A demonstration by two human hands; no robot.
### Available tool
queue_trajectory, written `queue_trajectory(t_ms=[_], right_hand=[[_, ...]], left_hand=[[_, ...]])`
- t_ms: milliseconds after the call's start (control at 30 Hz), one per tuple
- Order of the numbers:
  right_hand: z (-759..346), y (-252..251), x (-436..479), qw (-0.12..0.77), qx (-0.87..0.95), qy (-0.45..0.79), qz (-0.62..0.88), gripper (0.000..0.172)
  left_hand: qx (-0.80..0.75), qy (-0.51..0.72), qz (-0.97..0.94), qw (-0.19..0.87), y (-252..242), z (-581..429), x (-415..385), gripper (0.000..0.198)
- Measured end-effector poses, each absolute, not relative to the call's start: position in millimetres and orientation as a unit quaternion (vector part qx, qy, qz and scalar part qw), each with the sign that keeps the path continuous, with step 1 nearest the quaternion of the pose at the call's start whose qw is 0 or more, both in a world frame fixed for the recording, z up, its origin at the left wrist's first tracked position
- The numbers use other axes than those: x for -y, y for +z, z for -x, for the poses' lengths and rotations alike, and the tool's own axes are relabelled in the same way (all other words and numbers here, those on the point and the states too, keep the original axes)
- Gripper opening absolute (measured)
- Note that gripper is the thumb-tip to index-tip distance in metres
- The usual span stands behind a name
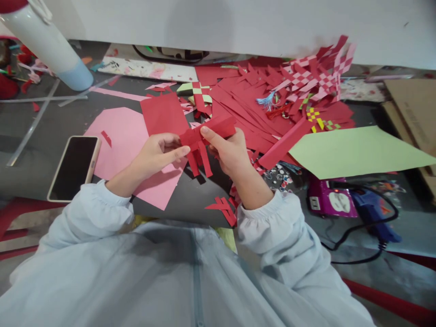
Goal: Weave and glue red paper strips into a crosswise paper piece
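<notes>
Between my two hands is a folded piece of red paper [218,128] with cut strips hanging from its lower edge. My left hand [160,152] pinches its left end between thumb and fingers. On the right part, my right hand [228,152] presses its thumb on top, with the fingers hidden behind. Under my left hand lies a large pink paper sheet [119,122]. A red paper rectangle [163,113] rests partly on that sheet, just beyond the hands. Loose red strips [225,210] lie near the table's front edge, below my right hand.
Red paper pieces [235,104] and pink-and-red checkered weaves [303,77] are heaped at the back. Leftward are a phone [73,168] and a bottle [57,54]. Rightward are a green paper sheet [357,152], a purple box [330,200], a blue glue gun [371,213] and cardboard [415,113].
</notes>
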State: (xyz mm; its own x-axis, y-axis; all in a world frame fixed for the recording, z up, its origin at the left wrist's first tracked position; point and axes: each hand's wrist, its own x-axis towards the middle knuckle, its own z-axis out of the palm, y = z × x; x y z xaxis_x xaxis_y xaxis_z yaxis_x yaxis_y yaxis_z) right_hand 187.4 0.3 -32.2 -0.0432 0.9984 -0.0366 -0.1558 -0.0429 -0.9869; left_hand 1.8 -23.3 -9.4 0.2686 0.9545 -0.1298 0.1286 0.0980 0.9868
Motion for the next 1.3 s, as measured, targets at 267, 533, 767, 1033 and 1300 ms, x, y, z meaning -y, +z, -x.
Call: queue_trajectory(t_ms=[267, 533, 767, 1033, 1300], right_hand=[[-190.6, -29.3, 0.0, 0.470, 0.520, 0.575, 0.421, 0.053], [-200.1, -27.8, -3.6, 0.345, 0.614, 0.573, 0.419, 0.057], [-201.9, -28.5, -4.9, 0.312, 0.639, 0.567, 0.416, 0.055], [-199.7, -25.2, -2.6, 0.307, 0.648, 0.558, 0.418, 0.058], [-194.9, -24.6, 0.0, 0.301, 0.647, 0.554, 0.428, 0.058]], left_hand=[[-0.493, 0.451, -0.524, 0.528, -13.4, 1.1, 20.6, 0.027], [-0.506, 0.486, -0.492, 0.516, -12.3, 0.7, 19.8, 0.027], [-0.526, 0.478, -0.502, 0.494, -13.3, 1.0, 19.4, 0.027], [-0.526, 0.480, -0.503, 0.491, -10.6, -0.3, 20.5, 0.024], [-0.516, 0.501, -0.509, 0.473, -11.4, -0.4, 20.0, 0.023]])
